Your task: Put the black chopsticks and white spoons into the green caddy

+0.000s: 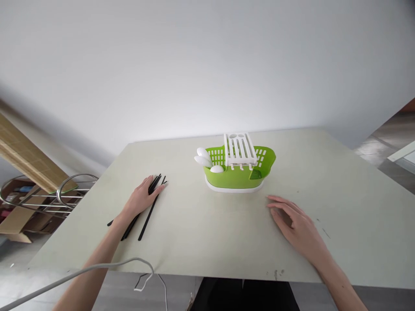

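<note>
My left hand (142, 199) lies over a loose bunch of black chopsticks (131, 229) on the table, fingers on one side and thumb on the other. One chopstick (149, 216) lies a little apart, under the thumb tip. My right hand (296, 224) rests on the tabletop to the right, loosely curved, fingers apart and nothing in it. Between my hands, farther back, stands a green utensil basket (235, 179) with a white base. White spoons (203, 156) stick out of its left end, and a white slotted rack (240, 149) rises over its middle.
The pale table (201, 233) meets a white wall (207, 73) at the back. A grey cable (81, 271) crosses the near left edge. Left of the table are a metal rack (61, 201), a cardboard box (22, 216) and a tan board (32, 153).
</note>
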`<action>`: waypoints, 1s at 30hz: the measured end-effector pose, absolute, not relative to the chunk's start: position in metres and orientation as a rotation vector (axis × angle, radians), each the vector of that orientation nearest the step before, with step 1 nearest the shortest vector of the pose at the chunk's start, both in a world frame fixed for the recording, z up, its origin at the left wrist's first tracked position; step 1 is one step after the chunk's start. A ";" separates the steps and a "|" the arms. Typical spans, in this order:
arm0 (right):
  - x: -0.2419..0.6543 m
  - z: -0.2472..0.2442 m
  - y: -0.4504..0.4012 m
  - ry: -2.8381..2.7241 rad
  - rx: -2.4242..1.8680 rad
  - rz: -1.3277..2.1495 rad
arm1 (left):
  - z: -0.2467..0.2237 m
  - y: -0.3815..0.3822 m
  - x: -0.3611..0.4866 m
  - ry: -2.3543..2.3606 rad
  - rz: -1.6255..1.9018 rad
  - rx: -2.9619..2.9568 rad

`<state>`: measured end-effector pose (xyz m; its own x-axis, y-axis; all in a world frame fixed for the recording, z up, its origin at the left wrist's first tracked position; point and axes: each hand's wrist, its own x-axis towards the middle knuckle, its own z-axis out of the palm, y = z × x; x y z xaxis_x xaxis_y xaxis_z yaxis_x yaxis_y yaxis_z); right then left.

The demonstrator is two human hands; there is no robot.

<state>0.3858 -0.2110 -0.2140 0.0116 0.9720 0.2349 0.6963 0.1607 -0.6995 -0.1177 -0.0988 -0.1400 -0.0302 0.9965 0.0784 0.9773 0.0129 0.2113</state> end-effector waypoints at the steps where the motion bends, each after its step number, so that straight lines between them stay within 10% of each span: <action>1: 0.386 -0.214 -0.211 -1.746 -1.599 0.504 | -0.140 -0.099 -0.119 2.162 0.323 2.097; 30: 0.384 -0.212 -0.208 -1.755 -1.559 0.482 | -0.063 -0.072 0.049 1.234 0.846 2.403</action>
<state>0.3842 -0.2082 -0.2120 -0.0005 0.9629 0.2697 0.6899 0.1956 -0.6970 0.0494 -0.0720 -0.0628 0.4550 0.8138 0.3616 0.6307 -0.5812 0.5142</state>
